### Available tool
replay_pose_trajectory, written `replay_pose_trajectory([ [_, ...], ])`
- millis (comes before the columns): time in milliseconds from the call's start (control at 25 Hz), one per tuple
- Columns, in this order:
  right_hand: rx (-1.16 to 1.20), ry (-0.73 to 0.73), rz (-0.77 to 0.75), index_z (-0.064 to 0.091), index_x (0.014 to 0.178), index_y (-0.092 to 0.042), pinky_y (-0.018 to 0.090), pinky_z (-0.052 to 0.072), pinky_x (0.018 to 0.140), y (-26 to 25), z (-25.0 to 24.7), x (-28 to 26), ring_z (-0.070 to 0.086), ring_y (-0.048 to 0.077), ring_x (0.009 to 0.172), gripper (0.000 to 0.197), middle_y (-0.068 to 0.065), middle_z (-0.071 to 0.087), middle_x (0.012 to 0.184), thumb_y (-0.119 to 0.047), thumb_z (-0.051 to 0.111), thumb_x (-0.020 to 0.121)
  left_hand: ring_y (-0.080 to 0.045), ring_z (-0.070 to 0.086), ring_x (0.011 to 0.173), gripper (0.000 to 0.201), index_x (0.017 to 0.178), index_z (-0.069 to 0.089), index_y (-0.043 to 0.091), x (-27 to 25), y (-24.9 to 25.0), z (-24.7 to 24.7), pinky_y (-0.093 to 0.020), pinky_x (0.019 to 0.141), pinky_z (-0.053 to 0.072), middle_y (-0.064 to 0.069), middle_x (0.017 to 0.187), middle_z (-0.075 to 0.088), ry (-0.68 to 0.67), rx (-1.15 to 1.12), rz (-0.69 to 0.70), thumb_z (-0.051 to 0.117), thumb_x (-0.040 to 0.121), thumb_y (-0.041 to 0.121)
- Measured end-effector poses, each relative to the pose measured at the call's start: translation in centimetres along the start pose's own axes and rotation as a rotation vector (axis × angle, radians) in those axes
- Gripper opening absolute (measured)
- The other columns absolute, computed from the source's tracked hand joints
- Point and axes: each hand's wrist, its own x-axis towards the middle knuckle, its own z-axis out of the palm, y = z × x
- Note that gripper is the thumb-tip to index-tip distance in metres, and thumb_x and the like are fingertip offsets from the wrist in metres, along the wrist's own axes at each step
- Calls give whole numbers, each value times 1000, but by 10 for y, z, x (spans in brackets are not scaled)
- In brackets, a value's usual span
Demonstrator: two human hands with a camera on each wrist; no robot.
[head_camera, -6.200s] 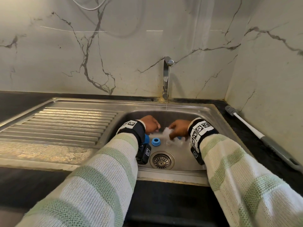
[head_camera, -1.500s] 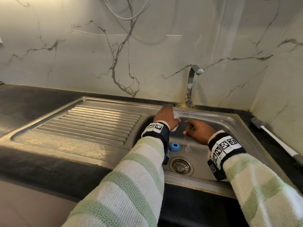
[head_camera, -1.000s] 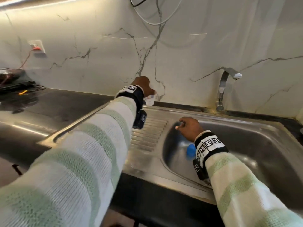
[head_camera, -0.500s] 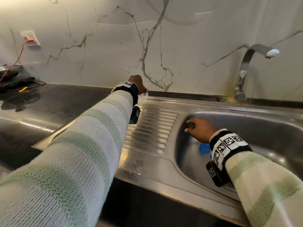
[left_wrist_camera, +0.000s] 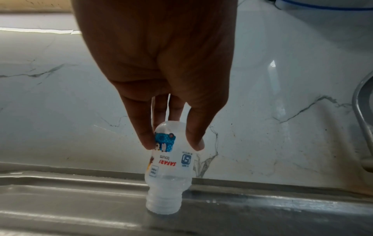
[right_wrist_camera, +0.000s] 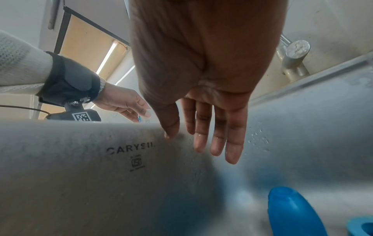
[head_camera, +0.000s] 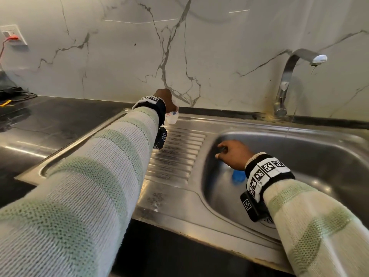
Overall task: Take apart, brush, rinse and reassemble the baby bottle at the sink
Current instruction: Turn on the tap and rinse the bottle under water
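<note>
The small clear baby bottle [left_wrist_camera: 169,166] with a printed label stands upside down, mouth on the far rim of the steel drainboard [head_camera: 175,156]. My left hand [left_wrist_camera: 173,143] pinches its base end from above between fingertips; in the head view the bottle [head_camera: 172,117] shows just below that hand [head_camera: 165,100]. My right hand [head_camera: 229,152] hangs inside the sink basin [head_camera: 319,156] with straight fingers [right_wrist_camera: 214,137] holding nothing. A blue cap [right_wrist_camera: 292,212] and a blue ring [right_wrist_camera: 363,226] lie on the basin floor beneath it; blue plastic [head_camera: 238,176] peeks out by the wrist.
The tap [head_camera: 287,80] stands behind the basin at the right, a drop hanging at its spout. Black countertop [head_camera: 50,120] stretches left of the drainboard, with cables and a wall socket [head_camera: 12,35] at far left. Marble wall runs behind.
My left hand carried the bottle from under the tap leftward to the back of the drainboard and lowered it mouth-down. The right hand stayed in the basin. The view swung left.
</note>
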Motion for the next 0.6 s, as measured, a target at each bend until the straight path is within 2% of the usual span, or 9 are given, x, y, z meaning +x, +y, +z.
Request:
replay_pose_trajectory([
  [120, 7, -11, 3, 55, 135, -10, 36, 44, 103, 0, 0, -1, 55, 25, 120, 49, 9, 58, 134, -28, 65, 91, -32, 61, 107, 54, 117, 64, 11, -1, -2, 4, -37, 86, 50, -10, 116, 65, 5, 10, -12, 74, 73, 41],
  [240, 0, -24, 2, 54, 136, -10, 37, 43, 104, -1, -1, -2, 55, 26, 122, 50, 10, 57, 135, -28, 65, 91, -32, 62, 105, 56, 115, 65, 11, 0, -2, 4, -36, 83, 50, -10, 116, 65, 0, 18, -31, 76, 70, 43],
  [440, 39, -50, 15, 52, 138, -10, 38, 43, 105, 1, -1, -4, 54, 26, 123, 51, 10, 57, 136, -28, 64, 92, -32, 59, 101, 51, 115, 62, 9, -2, -1, 6, -35, 81, 47, -11, 112, 63, 0, 20, -33, 74, 77, 41],
  [520, 21, -52, 14, 52, 138, -11, 38, 43, 105, 1, 0, -3, 54, 25, 122, 51, 9, 57, 136, -29, 64, 92, -32, 59, 103, 55, 115, 62, 12, -1, 0, 7, -37, 84, 49, -9, 113, 63, -6, 26, -28, 74, 73, 44],
  [600, 5, -55, 16, 51, 138, -11, 36, 43, 104, 1, -1, -3, 54, 25, 122, 52, 9, 57, 136, -30, 64, 92, -31, 59, 98, 53, 109, 62, 14, -1, 0, 6, -36, 81, 49, -9, 113, 64, -19, 32, -25, 74, 68, 45],
])
